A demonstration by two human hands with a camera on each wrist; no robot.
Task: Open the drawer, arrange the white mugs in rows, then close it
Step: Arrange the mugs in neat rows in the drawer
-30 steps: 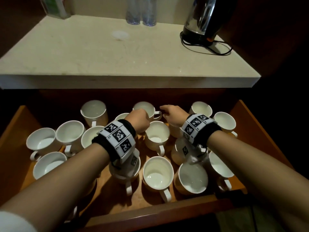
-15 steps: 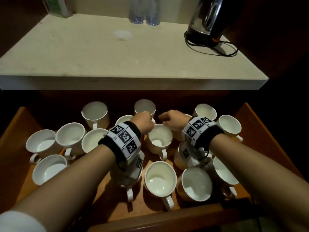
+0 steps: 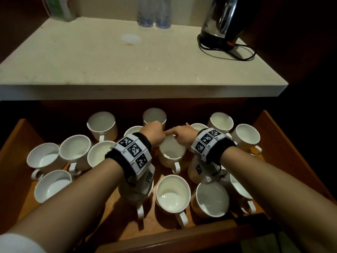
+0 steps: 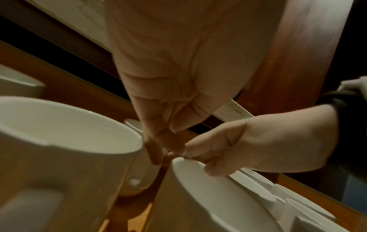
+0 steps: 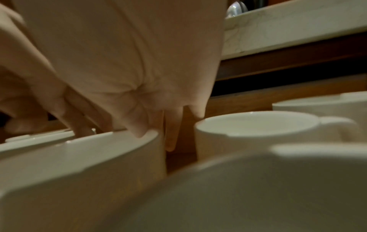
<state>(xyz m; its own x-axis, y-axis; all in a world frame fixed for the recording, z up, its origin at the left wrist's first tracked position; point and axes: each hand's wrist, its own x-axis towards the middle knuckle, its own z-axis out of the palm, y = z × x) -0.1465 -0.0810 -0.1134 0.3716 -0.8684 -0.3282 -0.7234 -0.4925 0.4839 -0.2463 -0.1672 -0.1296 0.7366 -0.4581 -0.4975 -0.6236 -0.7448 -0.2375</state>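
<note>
The wooden drawer (image 3: pixel 273 143) stands open, holding several white mugs, upright and loosely scattered. Both hands meet over the middle mug (image 3: pixel 171 154). My right hand (image 3: pixel 180 136) grips its far rim (image 5: pixel 79 164), some fingers hanging outside the wall and others over the edge, the index finger stretched toward the left hand. My left hand (image 3: pixel 155 132) hangs at the mug's left, its fingers (image 4: pixel 155 150) pointing down into the gap between two mugs and holding nothing I can see. The back mug (image 3: pixel 154 115) stands just beyond its knuckles.
A pale stone countertop (image 3: pixel 127 66) overhangs the drawer's back. On it are a kettle (image 3: pixel 220 24) with a black cord, two clear bottles (image 3: pixel 155 13) and a green box (image 3: pixel 58 8). Mugs crowd the drawer's left, front and right. Bare wood shows at the front left.
Both hands drew back from the back mug to the middle one. The back mug's handle, which pointed right, no longer shows. The right hand now holds the middle mug's rim.
</note>
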